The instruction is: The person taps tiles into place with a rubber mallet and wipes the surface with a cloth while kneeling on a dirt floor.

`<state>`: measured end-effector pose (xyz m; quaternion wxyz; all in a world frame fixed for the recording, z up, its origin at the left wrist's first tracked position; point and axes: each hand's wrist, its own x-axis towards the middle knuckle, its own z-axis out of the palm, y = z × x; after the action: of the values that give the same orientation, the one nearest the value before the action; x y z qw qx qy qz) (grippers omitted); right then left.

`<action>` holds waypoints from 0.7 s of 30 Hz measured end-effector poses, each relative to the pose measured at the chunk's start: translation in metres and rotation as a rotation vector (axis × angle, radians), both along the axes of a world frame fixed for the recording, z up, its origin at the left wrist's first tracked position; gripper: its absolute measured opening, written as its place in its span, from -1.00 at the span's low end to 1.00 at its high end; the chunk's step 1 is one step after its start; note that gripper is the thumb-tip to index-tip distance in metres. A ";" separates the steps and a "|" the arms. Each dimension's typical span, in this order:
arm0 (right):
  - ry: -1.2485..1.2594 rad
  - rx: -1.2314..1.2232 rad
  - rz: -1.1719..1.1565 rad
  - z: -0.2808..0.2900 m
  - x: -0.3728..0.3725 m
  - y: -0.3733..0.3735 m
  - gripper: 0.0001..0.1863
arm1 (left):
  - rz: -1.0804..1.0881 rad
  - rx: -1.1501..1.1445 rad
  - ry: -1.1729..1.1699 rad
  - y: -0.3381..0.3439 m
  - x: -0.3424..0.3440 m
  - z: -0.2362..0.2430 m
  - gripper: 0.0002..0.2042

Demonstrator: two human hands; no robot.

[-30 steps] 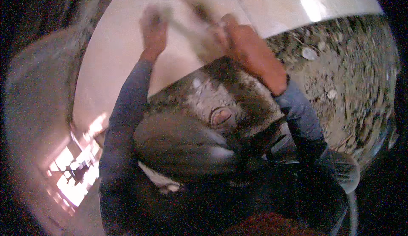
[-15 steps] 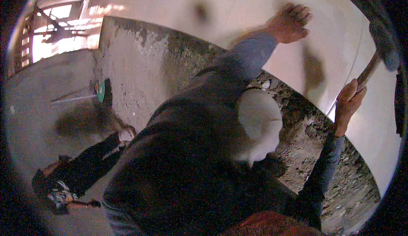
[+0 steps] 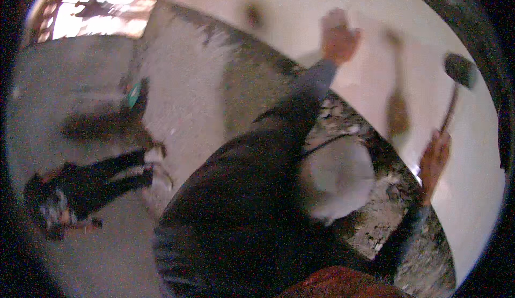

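In my right hand (image 3: 434, 161) is the handle of a mallet (image 3: 460, 70), whose dark, blunt head is raised past my fingers over a large pale glossy slab (image 3: 365, 62). My left hand (image 3: 340, 38) is over the same slab with its fingers stretched out, somewhat blurred; whether the palm presses on it I cannot tell. A long dark smudge, like a shadow or reflection of the mallet, shows on the slab between my hands. Between my arms sits a white rounded object (image 3: 338, 177) against my dark clothing; its kind is unclear.
Rough, crumbly grey material (image 3: 383, 207) lies along the slab's near edge. A stained grey surface (image 3: 182, 67) stretches to the left. Another person (image 3: 91, 188) in dark clothes is at the far left, near a green round item (image 3: 134, 94). Bright openings (image 3: 96, 8) show at upper left.
My left hand has shifted left over the slab. The mallet's head has swung left, and my right hand has dropped lower in the picture. The view has tilted slightly.
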<state>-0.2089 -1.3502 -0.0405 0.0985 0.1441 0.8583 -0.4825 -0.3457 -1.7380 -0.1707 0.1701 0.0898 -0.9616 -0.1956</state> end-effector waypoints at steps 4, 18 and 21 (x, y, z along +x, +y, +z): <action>0.339 0.044 -0.028 0.001 -0.019 -0.053 -0.85 | 0.001 -0.181 0.022 0.003 0.007 0.007 -0.25; 0.478 0.364 0.365 -0.059 -0.154 -0.130 -0.54 | -0.021 -0.296 -0.020 0.006 0.013 0.020 -0.26; 0.498 0.291 0.439 -0.005 -0.169 -0.166 -0.51 | 0.001 -0.335 -0.049 -0.018 0.024 0.018 -0.26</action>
<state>-0.3778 -1.5161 -0.0454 -0.0337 -0.1528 0.9262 -0.3431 -0.3215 -1.7561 -0.1526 0.1592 0.0654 -0.9846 -0.0304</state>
